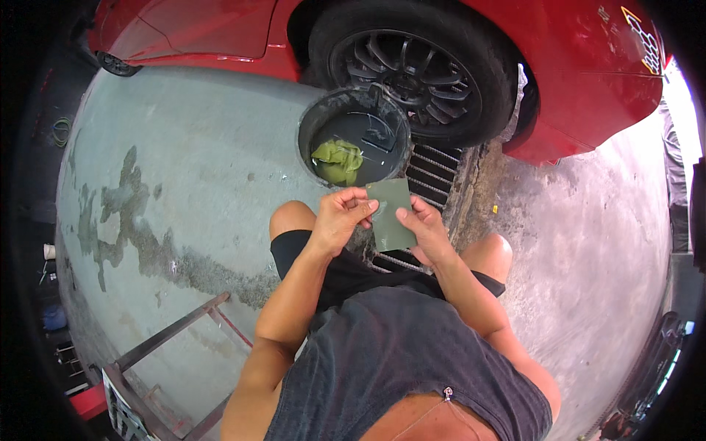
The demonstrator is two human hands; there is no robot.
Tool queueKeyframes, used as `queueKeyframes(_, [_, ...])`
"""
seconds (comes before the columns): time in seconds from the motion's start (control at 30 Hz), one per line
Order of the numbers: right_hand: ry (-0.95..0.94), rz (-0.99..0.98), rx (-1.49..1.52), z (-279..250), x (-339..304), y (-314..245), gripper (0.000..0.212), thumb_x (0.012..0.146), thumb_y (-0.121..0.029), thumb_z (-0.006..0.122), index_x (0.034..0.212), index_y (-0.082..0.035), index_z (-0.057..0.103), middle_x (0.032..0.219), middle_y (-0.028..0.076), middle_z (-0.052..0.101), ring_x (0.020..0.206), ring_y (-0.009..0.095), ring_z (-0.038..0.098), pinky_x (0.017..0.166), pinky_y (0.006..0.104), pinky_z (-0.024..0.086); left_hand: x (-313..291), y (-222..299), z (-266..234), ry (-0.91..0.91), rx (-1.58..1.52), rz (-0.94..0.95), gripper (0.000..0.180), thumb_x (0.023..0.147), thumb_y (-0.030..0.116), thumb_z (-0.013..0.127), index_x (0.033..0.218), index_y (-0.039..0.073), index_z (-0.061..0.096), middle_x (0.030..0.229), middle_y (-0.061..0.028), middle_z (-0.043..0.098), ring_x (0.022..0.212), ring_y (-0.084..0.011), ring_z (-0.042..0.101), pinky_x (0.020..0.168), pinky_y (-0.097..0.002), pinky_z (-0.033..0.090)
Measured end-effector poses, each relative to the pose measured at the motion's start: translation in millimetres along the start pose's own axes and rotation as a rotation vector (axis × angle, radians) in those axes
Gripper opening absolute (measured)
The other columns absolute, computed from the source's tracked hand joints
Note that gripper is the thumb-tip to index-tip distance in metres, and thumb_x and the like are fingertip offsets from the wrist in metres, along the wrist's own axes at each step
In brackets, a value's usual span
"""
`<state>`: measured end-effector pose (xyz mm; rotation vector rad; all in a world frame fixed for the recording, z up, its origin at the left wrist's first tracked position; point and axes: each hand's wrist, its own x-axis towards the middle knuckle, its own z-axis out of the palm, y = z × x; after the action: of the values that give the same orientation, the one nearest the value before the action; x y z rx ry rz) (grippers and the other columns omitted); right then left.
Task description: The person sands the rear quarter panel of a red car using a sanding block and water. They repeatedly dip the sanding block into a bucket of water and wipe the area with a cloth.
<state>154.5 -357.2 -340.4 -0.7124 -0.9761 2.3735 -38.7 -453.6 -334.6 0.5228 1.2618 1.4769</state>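
Note:
Between my two hands, over my lap, is a grey-green rectangular sheet that looks like sandpaper (pixel 393 213). My left hand (pixel 340 218) pinches its left edge, the thumb lying on the face turned toward me. At the right edge my right hand (pixel 428 229) grips it the same way, with fingers behind the sheet. Just beyond the hands stands a round black bucket (pixel 304 141). In it lie a crumpled yellow-green cloth (pixel 338 159) and a dark flat rectangular piece (pixel 379 135), apparently in water.
A red car fills the far side, its front wheel (pixel 415 77) right behind the bucket. A metal floor grating (pixel 432 175) runs under the sheet toward me. Wet stains (pixel 132 202) mark the concrete at left. A metal frame (pixel 173 331) stands at lower left.

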Motion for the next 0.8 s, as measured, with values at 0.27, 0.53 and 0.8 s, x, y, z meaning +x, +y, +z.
queueKeyframes(0.27, [0.142,-0.164,-0.782,8.3,13.0,17.7,0.073,0.092,-0.013,0.086,0.15,0.001,0.045,0.123,0.016,0.071,0.115,0.02,0.069,0.097,0.036,0.057,16.7,-12.5,-10.1,0.057,0.162,-0.124,0.019,0.102,0.017,0.074,0.1,-0.001,0.075,0.078,-0.0036,0.073,0.058,-0.0085,0.064,0.052,-0.0246,0.05])
queueKeyframes(0.53, [0.078,-0.21,-1.009,8.3,59.3,23.0,0.061,0.095,-0.006,0.069,0.148,0.001,0.04,0.134,0.022,0.062,0.117,0.027,0.069,0.102,0.0402,0.054,78.0,-6.5,-28.1,-0.283,0.359,0.004,0.032,0.102,0.029,0.076,0.091,-0.001,0.075,0.077,0.0004,0.069,0.075,-0.0067,0.063,0.065,-0.0283,0.05])
queueKeyframes(0.8, [0.127,0.025,-1.51,-4.5,201.4,20.3,0.048,0.098,-0.012,0.054,0.145,-0.006,0.058,0.128,0.025,0.074,0.116,0.037,0.074,0.1,0.0469,0.058,267.6,-3.7,-119.2,-0.016,1.314,0.108,0.051,0.095,0.03,0.072,0.142,0.009,0.067,0.134,-0.0234,0.071,0.125,-0.0398,0.069,0.106,-0.0504,0.055])
